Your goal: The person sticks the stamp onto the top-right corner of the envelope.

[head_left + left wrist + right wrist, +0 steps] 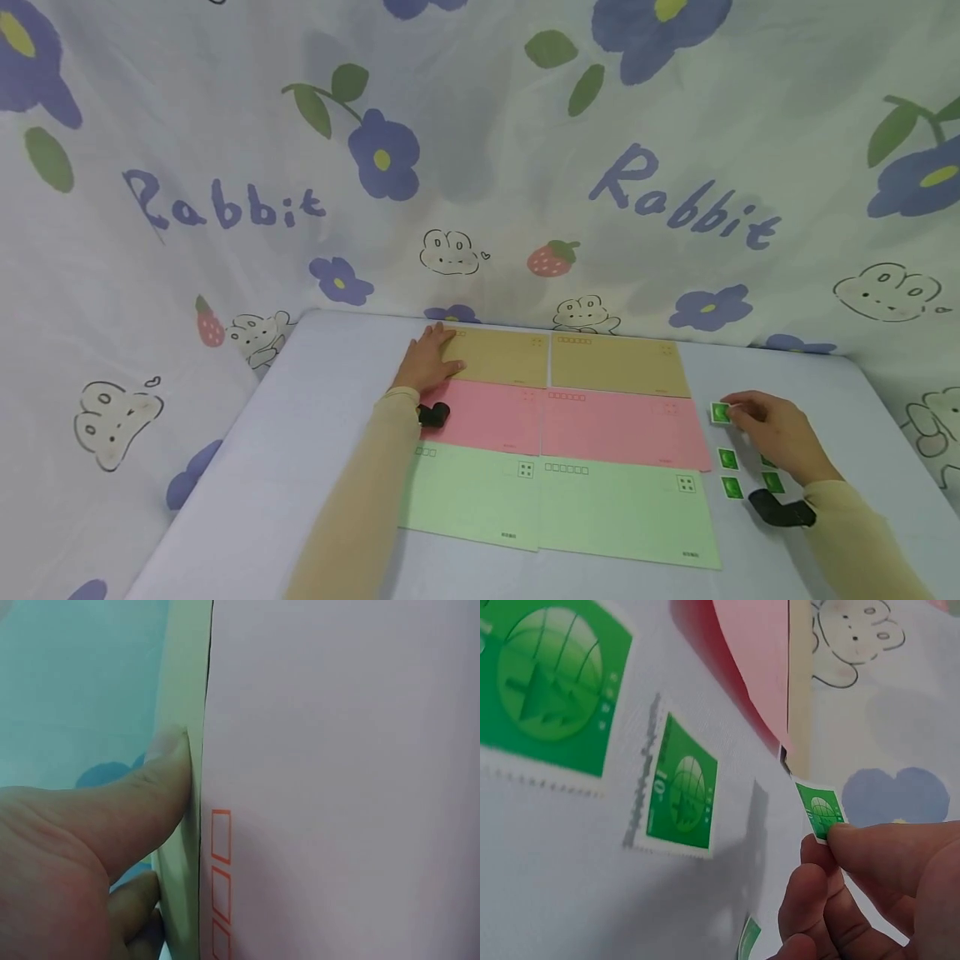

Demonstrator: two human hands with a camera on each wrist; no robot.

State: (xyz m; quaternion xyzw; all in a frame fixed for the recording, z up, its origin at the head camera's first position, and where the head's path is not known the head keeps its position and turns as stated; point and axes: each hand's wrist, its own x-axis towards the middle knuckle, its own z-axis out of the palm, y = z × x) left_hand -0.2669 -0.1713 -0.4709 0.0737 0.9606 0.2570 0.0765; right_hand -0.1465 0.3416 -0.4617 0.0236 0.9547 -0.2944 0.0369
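Two tan envelopes lie side by side at the back of the table. My left hand [426,360] rests on the outer end of the left tan envelope [498,358], and its thumb [161,799] lies along that envelope in the left wrist view. To the right of the envelopes, my right hand [776,435] pinches a green postage stamp [821,810] between thumb and finger, raised above the table. More green stamps, such as this one [684,787], lie on the cloth below that hand. Part of this group is hidden by the right hand.
Two pink envelopes [626,429] form the middle row, and two green envelopes [630,512] lie nearest to me. White cloth covers the table [300,400]. Behind it hangs a curtain [480,167] printed with flowers and rabbits.
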